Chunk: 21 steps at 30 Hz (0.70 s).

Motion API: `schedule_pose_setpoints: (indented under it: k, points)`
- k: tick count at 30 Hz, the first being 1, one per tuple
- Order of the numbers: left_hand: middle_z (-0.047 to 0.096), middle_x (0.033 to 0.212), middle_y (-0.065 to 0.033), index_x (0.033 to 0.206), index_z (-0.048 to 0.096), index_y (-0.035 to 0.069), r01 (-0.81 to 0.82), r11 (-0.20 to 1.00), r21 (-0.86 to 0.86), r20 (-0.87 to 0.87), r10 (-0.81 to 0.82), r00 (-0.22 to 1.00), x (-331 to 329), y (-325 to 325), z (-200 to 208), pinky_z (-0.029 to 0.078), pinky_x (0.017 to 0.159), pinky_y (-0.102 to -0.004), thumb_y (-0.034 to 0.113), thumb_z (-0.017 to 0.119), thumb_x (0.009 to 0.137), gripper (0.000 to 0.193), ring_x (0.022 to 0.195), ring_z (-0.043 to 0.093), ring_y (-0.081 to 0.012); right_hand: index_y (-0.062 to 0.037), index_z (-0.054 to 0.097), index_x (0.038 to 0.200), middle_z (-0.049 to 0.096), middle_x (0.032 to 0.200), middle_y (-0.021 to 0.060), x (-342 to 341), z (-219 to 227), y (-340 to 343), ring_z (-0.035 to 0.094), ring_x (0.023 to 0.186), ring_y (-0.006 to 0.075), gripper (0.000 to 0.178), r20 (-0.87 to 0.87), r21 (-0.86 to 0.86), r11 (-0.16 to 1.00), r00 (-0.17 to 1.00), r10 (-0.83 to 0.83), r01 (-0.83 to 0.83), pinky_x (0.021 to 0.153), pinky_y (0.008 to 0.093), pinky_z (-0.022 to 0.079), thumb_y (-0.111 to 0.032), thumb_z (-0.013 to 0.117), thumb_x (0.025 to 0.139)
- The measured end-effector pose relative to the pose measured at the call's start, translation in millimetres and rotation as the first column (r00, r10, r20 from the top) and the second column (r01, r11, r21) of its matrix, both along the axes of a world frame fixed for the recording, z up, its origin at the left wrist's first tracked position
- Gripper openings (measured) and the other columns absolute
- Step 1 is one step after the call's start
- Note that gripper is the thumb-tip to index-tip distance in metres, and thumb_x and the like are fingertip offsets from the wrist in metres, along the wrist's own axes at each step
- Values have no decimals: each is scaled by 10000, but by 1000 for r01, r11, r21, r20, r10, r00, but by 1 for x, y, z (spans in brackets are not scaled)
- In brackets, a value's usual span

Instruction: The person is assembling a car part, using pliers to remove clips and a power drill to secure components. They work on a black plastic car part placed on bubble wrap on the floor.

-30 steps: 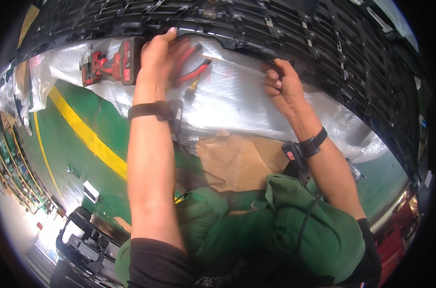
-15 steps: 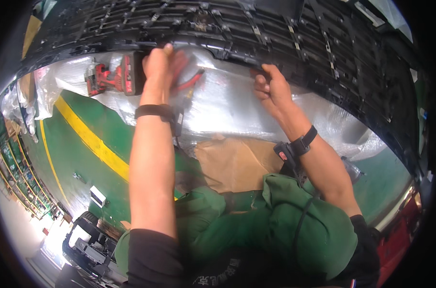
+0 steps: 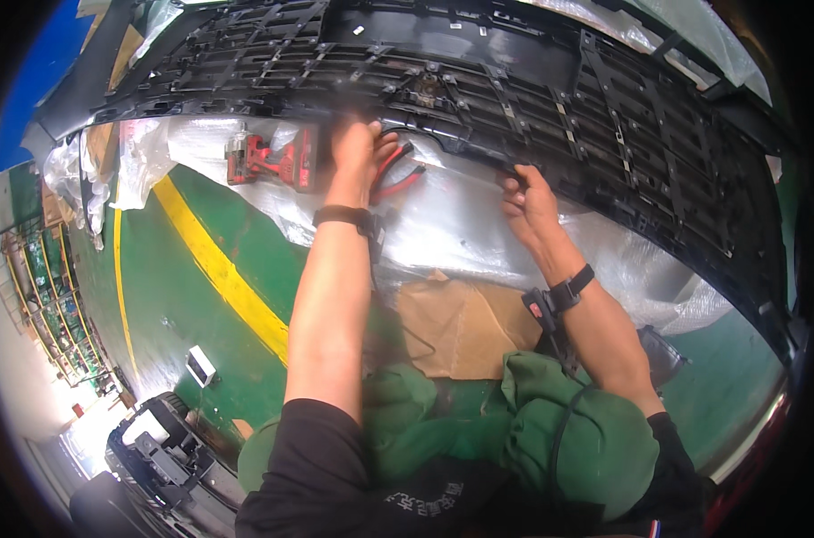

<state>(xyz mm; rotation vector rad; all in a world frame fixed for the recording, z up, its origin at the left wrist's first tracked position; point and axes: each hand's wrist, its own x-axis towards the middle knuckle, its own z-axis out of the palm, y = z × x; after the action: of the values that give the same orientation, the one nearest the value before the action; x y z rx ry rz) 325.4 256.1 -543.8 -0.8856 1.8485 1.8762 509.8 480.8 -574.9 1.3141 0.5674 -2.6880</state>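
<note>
A large black slatted plastic panel (image 3: 479, 90) stretches across the far side, its near edge bowed. At that edge my left hand (image 3: 358, 151) is closed, its fingers curled; part of it is blurred, and what it grips cannot be made out. Beside its wrist lie the red handles (image 3: 398, 179) of a plier-like tool, whose head is hidden. Further right, my right hand (image 3: 531, 204) pinches the panel's near edge between thumb and fingers. Left of my left hand, a red and black cordless power drill (image 3: 271, 163) rests on clear wrap.
Silvery bubble wrap (image 3: 452, 229) hangs below the panel. A brown cardboard piece (image 3: 465, 327) sits before my knees. The green floor (image 3: 178, 269) carries yellow lines (image 3: 214, 278). A small white box (image 3: 201, 366) and a wheeled machine (image 3: 169, 448) stand at lower left, racks (image 3: 53, 287) beyond.
The view has swung left, so panel, drill and hands appear further right and lower. Both hands stay at the panel's near edge; my left hand's fingers have shifted.
</note>
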Motion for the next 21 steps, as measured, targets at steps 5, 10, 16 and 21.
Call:
schedule_pose_setpoints:
  k: [5,10,16,21]
  points:
    - [676,998,-209,1015,599,-116,4,995,100,30,-7,1000,22,22,5,659,798,-423,19,637,912,174,920,745,-360,-70,647,885,583,656,-31,9,31,32,391,450,22,173,98,193,981,995,-27,8,407,212,246,-233,645,942]
    - [702,931,-162,968,640,-70,13,979,202,21,-17,1000,48,73,8,661,743,-385,35,690,913,129,838,750,-293,2,669,924,545,627,-77,18,30,100,362,442,8,293,101,309,950,995,12,-43,410,206,238,-285,613,948]
    - [703,931,-172,986,648,-65,7,952,305,33,-18,999,55,87,-8,660,740,-389,26,670,915,117,825,745,-291,-103,581,830,564,649,-39,8,11,123,370,446,32,210,145,409,912,986,-79,13,410,216,240,-268,570,958]
    - [643,1174,-284,1131,579,-111,-7,868,496,131,-67,989,47,57,-6,597,964,-484,137,516,1002,286,1140,661,-394,-133,549,824,563,661,-32,15,-1,131,368,450,37,182,159,337,941,986,-51,-5,413,219,237,-254,545,959]
